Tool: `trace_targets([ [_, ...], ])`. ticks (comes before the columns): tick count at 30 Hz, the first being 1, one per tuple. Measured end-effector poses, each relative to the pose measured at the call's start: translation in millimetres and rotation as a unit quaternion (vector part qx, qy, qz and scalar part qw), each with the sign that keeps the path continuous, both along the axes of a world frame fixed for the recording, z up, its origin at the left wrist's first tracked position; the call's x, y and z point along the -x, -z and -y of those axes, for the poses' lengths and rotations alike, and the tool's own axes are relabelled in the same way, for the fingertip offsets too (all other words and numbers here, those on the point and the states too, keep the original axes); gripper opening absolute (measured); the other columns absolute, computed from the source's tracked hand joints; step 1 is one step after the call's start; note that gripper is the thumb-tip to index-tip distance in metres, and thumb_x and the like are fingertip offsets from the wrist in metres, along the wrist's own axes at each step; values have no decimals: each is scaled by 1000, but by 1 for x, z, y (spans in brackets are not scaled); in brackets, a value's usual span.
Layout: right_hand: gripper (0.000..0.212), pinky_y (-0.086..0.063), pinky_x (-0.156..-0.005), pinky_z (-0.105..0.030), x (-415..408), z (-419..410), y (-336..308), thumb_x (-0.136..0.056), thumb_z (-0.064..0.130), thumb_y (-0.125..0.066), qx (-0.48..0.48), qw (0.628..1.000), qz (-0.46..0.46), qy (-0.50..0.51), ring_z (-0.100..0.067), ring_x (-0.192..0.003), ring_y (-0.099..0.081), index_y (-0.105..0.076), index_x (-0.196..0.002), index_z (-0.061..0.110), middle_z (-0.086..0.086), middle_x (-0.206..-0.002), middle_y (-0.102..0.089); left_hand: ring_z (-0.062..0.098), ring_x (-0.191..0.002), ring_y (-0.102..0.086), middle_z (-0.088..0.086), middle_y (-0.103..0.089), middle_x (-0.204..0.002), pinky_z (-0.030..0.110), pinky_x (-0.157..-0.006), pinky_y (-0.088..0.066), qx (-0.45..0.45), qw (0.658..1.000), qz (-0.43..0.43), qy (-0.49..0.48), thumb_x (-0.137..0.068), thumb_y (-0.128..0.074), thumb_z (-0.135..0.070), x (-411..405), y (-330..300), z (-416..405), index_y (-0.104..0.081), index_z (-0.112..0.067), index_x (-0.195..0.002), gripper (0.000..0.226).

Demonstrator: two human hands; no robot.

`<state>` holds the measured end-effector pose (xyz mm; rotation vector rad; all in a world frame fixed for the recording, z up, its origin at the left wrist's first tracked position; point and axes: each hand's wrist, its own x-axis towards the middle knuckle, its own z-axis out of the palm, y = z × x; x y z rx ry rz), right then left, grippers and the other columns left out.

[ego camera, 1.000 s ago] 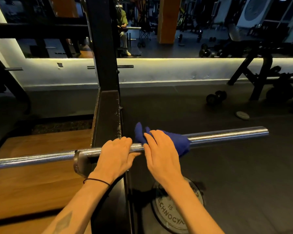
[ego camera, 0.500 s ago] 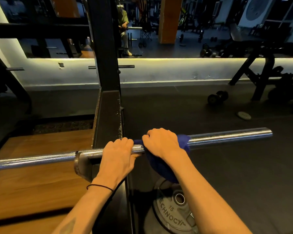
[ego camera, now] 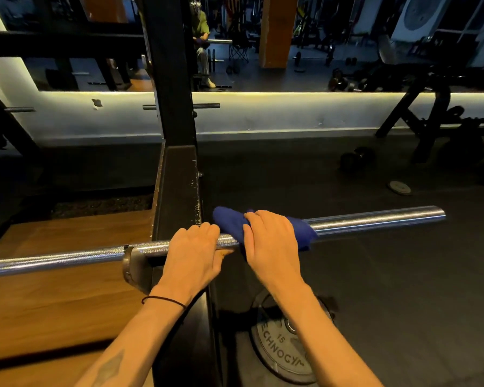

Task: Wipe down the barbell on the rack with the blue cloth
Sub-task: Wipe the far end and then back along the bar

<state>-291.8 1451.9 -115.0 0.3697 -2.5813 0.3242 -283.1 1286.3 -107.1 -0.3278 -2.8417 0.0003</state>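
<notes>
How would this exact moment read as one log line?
left hand: grips barbell | right hand: presses blue cloth over barbell | stage: wiping beside rack

both hands on racked barbell
</notes>
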Motion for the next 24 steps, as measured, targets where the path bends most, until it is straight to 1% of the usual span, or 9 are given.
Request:
trace_targets([
  [3, 48, -34, -114, -47, -21, -7, 32, -102, 32, -38, 39, 998, -45, -10, -30, -139, -44, -45, -145, 11, -11, -146, -51, 14, -95, -55, -5, -55, -108, 30, -81, -38, -1, 1000, 8, -5, -94, -49, -51, -1, -2, -1, -47, -25, -113, 31],
  [5, 54, -28, -120, -45, -31, -10, 40, -102, 32, -40, 56, 997, -55, -10, -26, -149, -31, -33, -153, 14, -9, -157, -39, 14, -96, -54, -6, -54, -109, 29, -81, -37, 1, 1000, 10, -14, -95, -50, -50, -2, -2, -2, -46, -26, -113, 30],
  [7, 55, -27, -120, -44, -33, -11, 41, -102, 31, -41, 70, 995, -66, -12, -24, -149, -29, -32, -153, 15, -8, -158, -38, 14, -95, -54, -5, -53, -109, 30, -81, -37, 5, 1000, 10, -22, -94, -51, -48, -3, -1, -4, -46, -25, -114, 31],
  [10, 49, -32, -117, -44, -22, -9, 29, -101, 33, -41, 71, 996, -59, -11, -25, -138, -45, -47, -145, 12, -7, -145, -53, 15, -96, -54, -4, -52, -109, 31, -82, -37, 16, 1000, 5, -25, -93, -53, -45, -4, 1, -6, -46, -24, -115, 31],
  [12, 41, -44, -101, -42, -6, -4, 5, -100, 36, -35, 18, 1000, -7, 15, -25, -112, -59, -59, -126, 15, -4, -120, -63, 16, -97, -53, -3, -52, -109, 32, -82, -37, 21, 1000, 0, -21, -94, -53, -43, -3, 2, -6, -46, -24, -116, 30],
  [15, 33, -42, -77, -41, 20, 6, -32, -101, 34, -32, -53, 984, 168, 36, -28, -88, -60, -60, -97, 17, -4, -100, -63, 17, -91, -53, -3, -53, -103, 32, -78, -36, 14, 1000, -9, -23, -93, -55, -42, -3, 4, -4, -48, -24, -112, 27],
  [19, 28, -39, -73, -37, 50, 10, -57, -98, 37, -42, -25, 927, 367, 77, -29, -83, -55, -56, -86, 15, -7, -93, -58, 19, -76, -53, -1, -54, -88, 34, -68, -37, -6, 1000, -29, -5, -82, -68, -39, -1, 8, -3, -54, -22, -97, 27],
  [22, 29, -39, -73, -36, 56, 13, -59, -97, 39, -44, -26, 920, 383, 78, -28, -82, -55, -58, -89, 16, -6, -92, -57, 20, -73, -52, 0, -54, -85, 34, -66, -34, -11, 999, -31, 8, -79, -71, -40, 2, 14, 1, -54, -22, -94, 29],
  [24, 32, -38, -70, -36, 49, 11, -52, -99, 39, -42, -27, 940, 333, 65, -27, -79, -54, -63, -91, 16, -5, -90, -60, 21, -66, -51, 0, -53, -78, 35, -61, -35, -24, 999, -43, 15, -73, -77, -38, 3, 17, 4, -55, -21, -88, 32],
])
